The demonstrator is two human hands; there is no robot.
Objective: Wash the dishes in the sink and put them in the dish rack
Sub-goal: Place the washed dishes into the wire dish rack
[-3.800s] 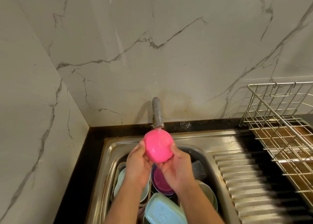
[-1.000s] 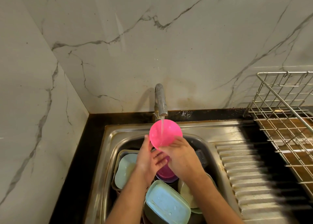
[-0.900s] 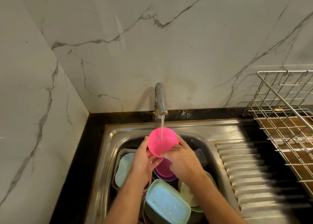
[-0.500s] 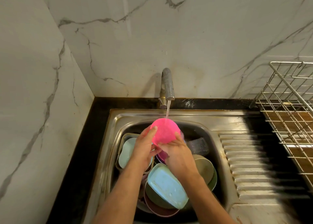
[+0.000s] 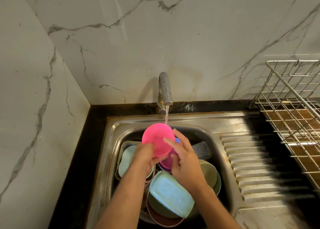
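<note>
Pink bowl (image 5: 158, 138) held above the sink (image 5: 194, 124), directly below the tap (image 5: 164, 90), with the water stream (image 5: 166, 115) striking its upper rim. Left hand (image 5: 144, 156) gripping the bowl's lower left edge, fingers curled round it. Right hand (image 5: 184, 156) against the bowl's right side, fingers (image 5: 168, 140) extended and laid across the pink surface, not curled. Beneath both hands, inside the basin: 1 light blue rectangular container (image 5: 170, 193) tilted on top of stacked olive and maroon bowls, 1 pale blue dish (image 5: 126, 160) at left, 1 magenta bowl (image 5: 167, 162) partly hidden. Wire dish rack (image 5: 292, 107) at far right, beyond the ribbed drainboard (image 5: 251, 162), well apart from the bowl.
</note>
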